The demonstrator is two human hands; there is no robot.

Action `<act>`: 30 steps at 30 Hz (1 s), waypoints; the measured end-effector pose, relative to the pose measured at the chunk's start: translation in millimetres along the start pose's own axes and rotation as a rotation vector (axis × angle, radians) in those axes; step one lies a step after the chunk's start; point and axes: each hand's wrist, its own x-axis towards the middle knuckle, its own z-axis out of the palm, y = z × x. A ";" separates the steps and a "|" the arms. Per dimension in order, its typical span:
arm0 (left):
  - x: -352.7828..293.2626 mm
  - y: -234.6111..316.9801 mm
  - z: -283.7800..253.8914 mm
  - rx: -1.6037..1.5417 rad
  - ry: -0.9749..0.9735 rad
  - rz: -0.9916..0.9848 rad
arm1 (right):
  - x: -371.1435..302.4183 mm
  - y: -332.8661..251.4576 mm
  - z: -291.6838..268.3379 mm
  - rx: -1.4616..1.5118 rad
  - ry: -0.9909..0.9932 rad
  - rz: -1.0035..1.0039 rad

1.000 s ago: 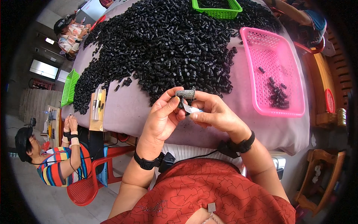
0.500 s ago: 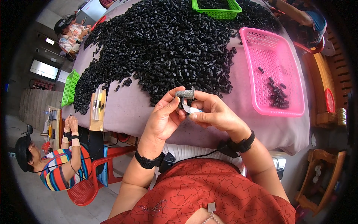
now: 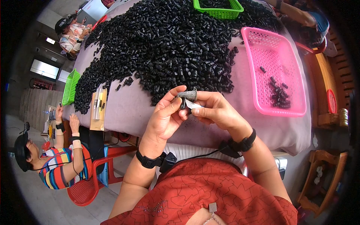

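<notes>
My left hand [image 3: 165,114] is closed, its thumb and fingers pinching a small black plastic part [image 3: 183,104]. My right hand [image 3: 217,110] meets it from the other side. Between right thumb and fingers sits a small flat whitish piece [image 3: 193,105], its pointed end against the black part; whether it is a blade I cannot tell. A grey, rough-textured sleeve [image 3: 186,95] covers the tip of my right index finger, like a finger cot. Just beyond both hands lies a large heap of similar black parts [image 3: 165,48] on the cloth-covered table [image 3: 240,129].
A pink basket [image 3: 258,107] with several black parts stands at the right. Green baskets stand at the far edge [image 3: 219,15] and left edge [image 3: 70,88]. A tan board [image 3: 98,125] lies at the left. A striped-shirted person [image 3: 62,165] sits left; others sit farther off.
My hands stay almost in place, the whitish piece and the black part tilting slightly between my fingers. At the left, the striped-shirted person's hands have moved apart and one has risen.
</notes>
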 end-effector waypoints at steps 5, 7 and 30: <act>0.9 0.4 -0.9 -0.013 -0.004 -0.001 | -0.9 2.6 -4.7 0.032 -0.069 -0.044; 1.7 1.5 -1.4 -0.027 0.001 -0.002 | -1.7 3.0 -2.5 0.031 -0.087 -0.049; -2.5 2.4 3.0 0.054 0.014 0.005 | -0.4 4.6 -1.9 0.064 -0.062 -0.039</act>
